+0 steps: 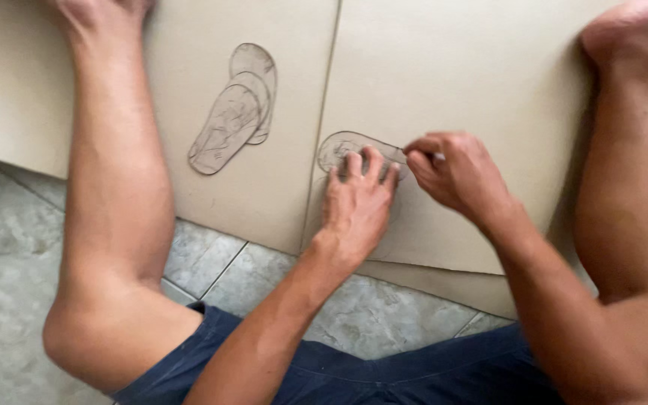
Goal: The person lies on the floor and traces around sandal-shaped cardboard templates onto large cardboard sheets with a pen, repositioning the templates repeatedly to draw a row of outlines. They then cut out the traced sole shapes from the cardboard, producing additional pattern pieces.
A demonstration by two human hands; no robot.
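A sole-shaped cardboard template lies flat on a large tan sheet. My left hand presses down on the template with fingers spread over its near half. My right hand is pinched on a small marking tool whose tip touches the template's right edge; the tool itself is almost hidden by the fingers. A small stack of similar sole-shaped templates rests on the neighbouring tan sheet to the left.
The sheets lie on a grey tiled floor. My bare legs flank the work: left leg, right leg, feet resting on the sheets. Dark blue shorts fill the bottom edge.
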